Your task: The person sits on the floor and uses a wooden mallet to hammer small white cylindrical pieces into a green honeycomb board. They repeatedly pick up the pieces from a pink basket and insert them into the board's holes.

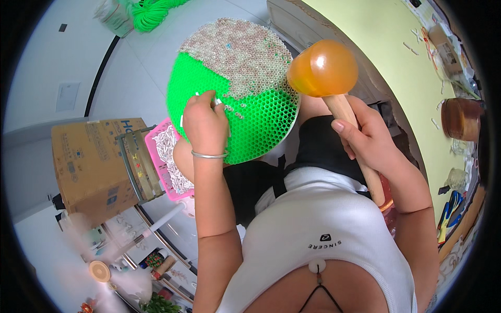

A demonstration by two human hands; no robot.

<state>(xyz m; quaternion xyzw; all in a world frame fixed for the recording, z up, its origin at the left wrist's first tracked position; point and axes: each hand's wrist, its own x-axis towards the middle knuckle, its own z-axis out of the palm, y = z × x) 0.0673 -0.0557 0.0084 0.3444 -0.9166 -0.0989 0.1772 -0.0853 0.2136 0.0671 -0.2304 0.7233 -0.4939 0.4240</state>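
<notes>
A round green honeycomb disc (261, 117) rests on my lap, its upper part filled with pale short tubes (237, 55). My left hand (206, 122) rests on the disc's left side, fingers pinched on a small white tube piece (216, 100) at the edge of the filled area. My right hand (368, 138) grips the wooden handle of a mallet with an orange translucent head (323, 68), held raised just right of the disc.
A pink tray (156, 159) of white tube pieces sits left of my knee, beside a cardboard box (88, 164) and a wire rack. Green cord (151, 11) lies on the floor at the top. A yellow-green table (396, 57) with small items runs along the right.
</notes>
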